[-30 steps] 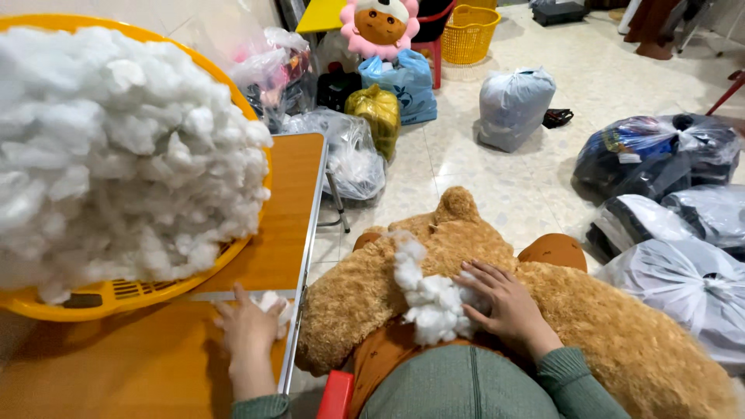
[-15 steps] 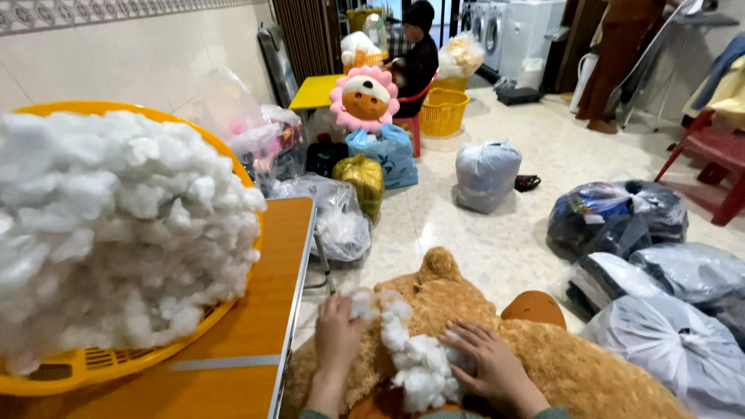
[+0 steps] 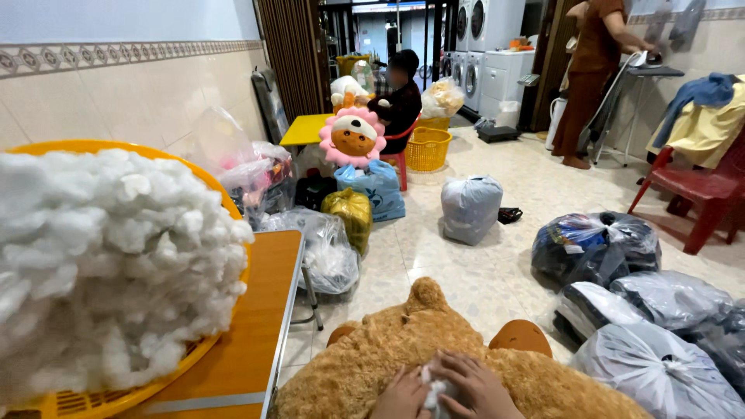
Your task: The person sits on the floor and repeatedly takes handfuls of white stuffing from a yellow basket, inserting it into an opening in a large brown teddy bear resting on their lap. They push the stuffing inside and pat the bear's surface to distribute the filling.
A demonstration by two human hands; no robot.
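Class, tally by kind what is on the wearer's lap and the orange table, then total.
Brown plush bear: 1
Hands on it, left hand and right hand: 2
White stuffing clump: 1
Yellow basket heaped with stuffing: 1
Total: 5

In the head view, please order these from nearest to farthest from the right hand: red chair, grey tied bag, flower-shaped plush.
From the right hand:
1. Grey tied bag, on the floor straight ahead.
2. Flower-shaped plush, farther back, on the left.
3. Red chair, far right by the wall; close to the plush in rank.

A room with a pale speckled tile floor (image 3: 497, 271) and beige tiled walls (image 3: 116, 93). A red plastic chair (image 3: 702, 198) stands at right; white washing machines (image 3: 485, 23) line the bright far doorway.
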